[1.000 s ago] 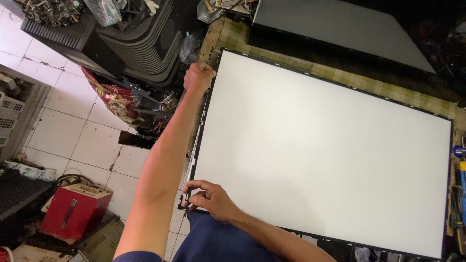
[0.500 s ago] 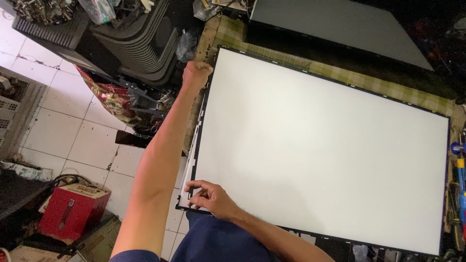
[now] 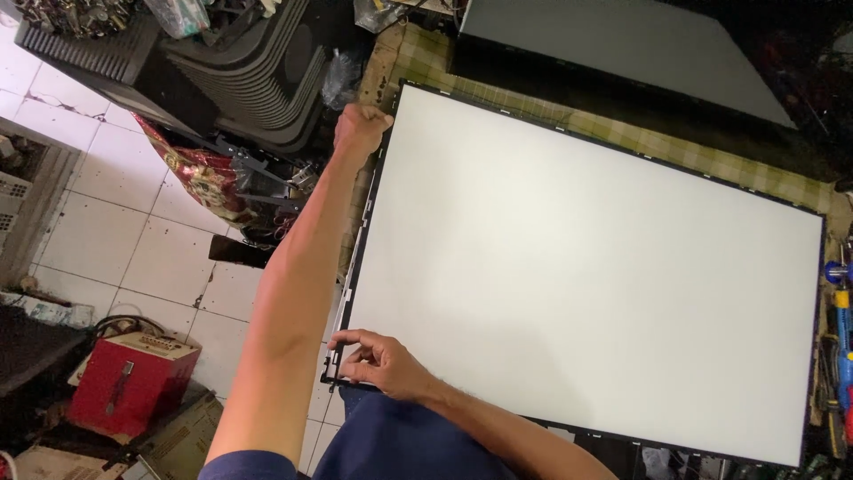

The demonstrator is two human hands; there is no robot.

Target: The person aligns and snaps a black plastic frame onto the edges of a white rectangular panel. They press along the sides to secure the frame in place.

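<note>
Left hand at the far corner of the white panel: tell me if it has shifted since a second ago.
No. The left hand stays gripped on the same far corner of the white panel; only the camera view drifts slightly.

Even, soft light, the white panel (image 3: 586, 267) bright without glare, dark cluttered corners, sharp focus throughout.

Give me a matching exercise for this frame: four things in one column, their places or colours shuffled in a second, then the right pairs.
1. left hand
2. right hand
3. red box
4. white panel

a. on the tiled floor
b. at the panel's far corner
c. lies on the checked cloth
d. pinching the panel's near corner

Pairs: 1-b, 2-d, 3-a, 4-c
</note>
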